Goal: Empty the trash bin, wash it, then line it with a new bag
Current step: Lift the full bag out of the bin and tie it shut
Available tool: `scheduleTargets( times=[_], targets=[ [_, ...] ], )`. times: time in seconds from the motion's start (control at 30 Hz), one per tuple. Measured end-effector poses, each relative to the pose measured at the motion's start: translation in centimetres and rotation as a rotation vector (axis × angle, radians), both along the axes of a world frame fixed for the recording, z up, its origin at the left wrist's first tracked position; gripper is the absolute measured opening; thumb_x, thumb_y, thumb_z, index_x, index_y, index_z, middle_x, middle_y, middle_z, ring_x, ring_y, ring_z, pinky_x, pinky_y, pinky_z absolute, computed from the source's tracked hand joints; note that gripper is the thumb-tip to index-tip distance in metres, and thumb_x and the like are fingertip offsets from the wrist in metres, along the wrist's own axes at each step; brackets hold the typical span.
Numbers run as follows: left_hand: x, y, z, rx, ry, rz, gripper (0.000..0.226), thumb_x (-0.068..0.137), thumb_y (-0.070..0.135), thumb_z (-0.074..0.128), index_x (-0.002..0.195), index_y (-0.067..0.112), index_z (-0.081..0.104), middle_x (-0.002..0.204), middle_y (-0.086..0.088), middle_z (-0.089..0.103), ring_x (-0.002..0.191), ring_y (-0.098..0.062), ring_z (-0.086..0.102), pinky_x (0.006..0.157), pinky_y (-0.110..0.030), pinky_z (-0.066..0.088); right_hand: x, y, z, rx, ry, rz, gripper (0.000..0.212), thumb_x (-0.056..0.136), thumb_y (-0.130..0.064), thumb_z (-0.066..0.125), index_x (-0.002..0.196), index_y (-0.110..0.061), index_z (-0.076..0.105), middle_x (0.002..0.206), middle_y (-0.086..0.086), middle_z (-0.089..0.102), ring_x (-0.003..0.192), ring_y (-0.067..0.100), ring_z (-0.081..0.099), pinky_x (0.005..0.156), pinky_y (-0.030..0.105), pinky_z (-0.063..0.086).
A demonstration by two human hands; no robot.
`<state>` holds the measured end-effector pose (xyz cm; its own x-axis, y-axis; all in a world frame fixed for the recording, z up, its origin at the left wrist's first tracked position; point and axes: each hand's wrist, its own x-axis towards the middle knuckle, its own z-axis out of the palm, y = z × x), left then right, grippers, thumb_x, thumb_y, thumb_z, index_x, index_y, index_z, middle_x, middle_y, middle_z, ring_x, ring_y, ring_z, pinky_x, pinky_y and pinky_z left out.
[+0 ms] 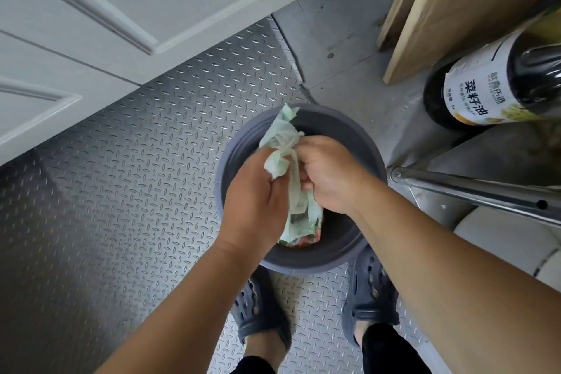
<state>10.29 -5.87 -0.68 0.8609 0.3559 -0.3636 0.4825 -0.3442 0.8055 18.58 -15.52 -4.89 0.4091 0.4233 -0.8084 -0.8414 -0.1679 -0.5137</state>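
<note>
Feet: the person stood in dark slippers [264, 310] on the patterned metal floor [127, 179], close against the bin, probably to keep it steady.
Left hand [258, 194]: closed on one twisted end of the bag's mouth.
Right hand [326, 174]: closed on the other end; I think the two were tying a knot, so nothing spills.
Bag [300, 215]: thin, white-green, full, sitting inside the bin.
Bin [349, 127]: round, grey, on the floor; not yet emptied.
Behind: a dark oil bottle [491, 91], well apart.
</note>
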Motion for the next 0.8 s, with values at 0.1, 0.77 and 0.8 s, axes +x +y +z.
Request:
scheduleTargets(
  times=[0.1,0.77,0.8],
  targets=[
    [0.6,0.3,0.6,0.067,-0.04,-0.101,0.022,0.093,0.04,0.038,0.082,0.03,0.053,0.071,0.02,0.055,0.068,0.001,0.052,0.059,-0.01,0.035,-0.4,0.2,0.0,0.102,0.012,0.049,0.021,0.089,0.007,0.059,0.082,-0.007,0.073,0.068,0.008,0.066,0.057,0.018,0.058,0.05,0.024,0.045],
    [6.3,1.4,1.1,0.153,0.161,-0.435,0.029,0.101,0.031,0.046,0.073,0.026,0.045,0.069,0.01,0.05,0.077,-0.02,0.049,0.065,-0.029,0.03,-1.0,-0.5,1.5,-0.059,-0.25,0.643,0.012,0.088,-0.021,0.072,0.078,-0.025,0.066,0.069,-0.012,0.067,0.066,-0.001,0.06,0.048,0.009,0.042],
    [6.5,1.0,1.2,0.15,0.16,-0.486,0.029,0.101,0.031,0.047,0.073,0.024,0.044,0.068,0.01,0.048,0.078,-0.021,0.05,0.063,-0.029,0.028,-1.0,-0.2,1.3,-0.17,-0.341,0.635,0.019,0.094,-0.019,0.064,0.076,-0.025,0.059,0.068,-0.012,0.061,0.068,0.002,0.057,0.052,0.01,0.043]
  ],
)
